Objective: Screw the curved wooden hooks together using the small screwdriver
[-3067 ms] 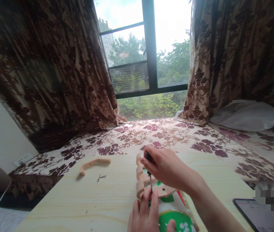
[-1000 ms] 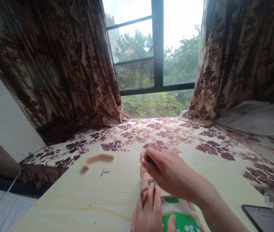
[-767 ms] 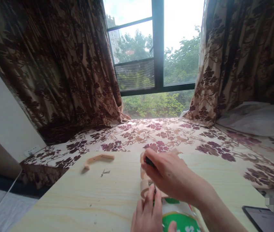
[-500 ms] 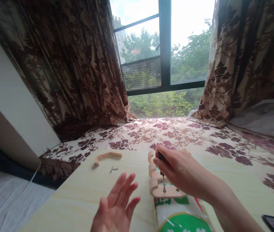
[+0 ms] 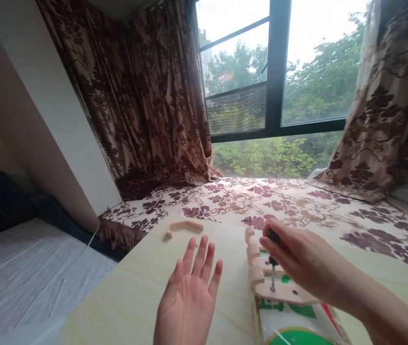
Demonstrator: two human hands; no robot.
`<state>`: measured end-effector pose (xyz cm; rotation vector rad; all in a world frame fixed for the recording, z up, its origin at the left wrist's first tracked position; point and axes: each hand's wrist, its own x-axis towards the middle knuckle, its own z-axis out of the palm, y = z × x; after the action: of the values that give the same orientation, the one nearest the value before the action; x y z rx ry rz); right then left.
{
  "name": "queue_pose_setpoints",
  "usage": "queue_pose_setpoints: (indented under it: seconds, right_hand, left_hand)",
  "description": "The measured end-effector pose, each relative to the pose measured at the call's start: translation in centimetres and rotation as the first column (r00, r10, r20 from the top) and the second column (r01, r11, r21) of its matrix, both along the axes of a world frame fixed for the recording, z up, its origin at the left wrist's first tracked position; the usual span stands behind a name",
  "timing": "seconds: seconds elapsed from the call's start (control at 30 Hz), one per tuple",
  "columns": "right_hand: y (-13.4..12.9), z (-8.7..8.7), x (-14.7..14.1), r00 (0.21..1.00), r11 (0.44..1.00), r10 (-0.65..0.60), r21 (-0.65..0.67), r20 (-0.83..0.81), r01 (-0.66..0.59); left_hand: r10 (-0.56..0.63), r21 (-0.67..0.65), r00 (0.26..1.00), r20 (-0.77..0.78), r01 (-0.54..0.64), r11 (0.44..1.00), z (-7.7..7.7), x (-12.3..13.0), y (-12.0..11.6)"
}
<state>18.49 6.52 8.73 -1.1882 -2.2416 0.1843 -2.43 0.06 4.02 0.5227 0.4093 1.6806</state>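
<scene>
Right hand: curled round black handle of a screwdriver, near upright, tip down on a dark spot by the curled end of the nearest wooden hook. Another dark spot farther right along the same hook. Lying across a white-and-green plastic packet, close to the near end of a row, with a middle hook and a far hook behind.

Left hand: raised left of the row, well apart from it, palm to camera, fingers spread, holding nothing.

Underneath: pale wood-grain table. Loose hook near its far edge, beyond left fingertips. Tiny bit between those fingertips, too small to identify.

Past the table: floral cover, patterned curtains either side of a dark-framed window. Far left: bed.
</scene>
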Motion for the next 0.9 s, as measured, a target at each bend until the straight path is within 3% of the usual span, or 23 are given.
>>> queue_pose_setpoints:
  seconds: [0.3, 0.9]
  right_hand:
    - [-0.17, 0.38, -0.02, 1.0, 1.0, -0.005, -0.028, 0.0, 0.005]
    - [-0.08, 0.55, 0.06, 1.0, 0.999, -0.008, -0.034, 0.007, 0.008]
  left_hand:
    - [0.108, -0.238, 0.993, -0.038, -0.114, 0.965, 0.83, 0.54, 0.01]
    - [0.138, -0.26, 0.989, -0.055, -0.148, 0.954, 0.85, 0.82, -0.06]
